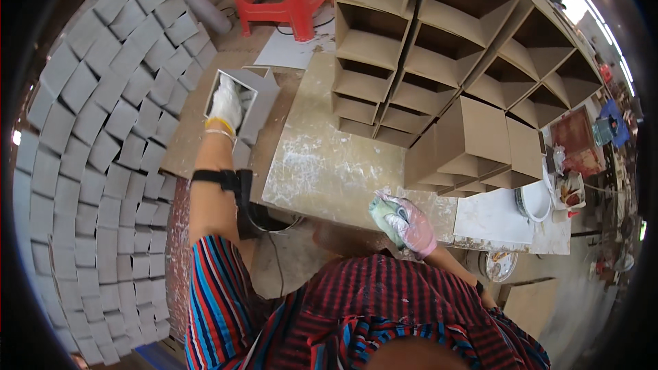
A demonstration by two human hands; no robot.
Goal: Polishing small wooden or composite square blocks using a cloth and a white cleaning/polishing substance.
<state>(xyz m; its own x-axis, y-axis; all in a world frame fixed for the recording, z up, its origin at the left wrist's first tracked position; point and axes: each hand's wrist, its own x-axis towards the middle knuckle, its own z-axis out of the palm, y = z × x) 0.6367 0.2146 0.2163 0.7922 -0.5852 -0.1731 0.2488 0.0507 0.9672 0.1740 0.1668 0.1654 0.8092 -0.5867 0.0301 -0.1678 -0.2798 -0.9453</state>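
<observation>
White-gloved, your left hand (pixel 227 104) sits inside the open grey cardboard box (pixel 260 113), upper left of centre, the opening's long side running up-frame; I cannot tell its grip. Your pink-gloved right hand (pixel 415 229), farther away, lower centre, clutches a pale green cloth (pixel 384 219).

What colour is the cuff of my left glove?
The glove cuff is yellow, as the head view shows.

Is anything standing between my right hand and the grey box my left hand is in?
Nothing visible stands in between: the flat, stained tabletop lies between your right hand, holding a greenish cloth, and the grey box.
</observation>
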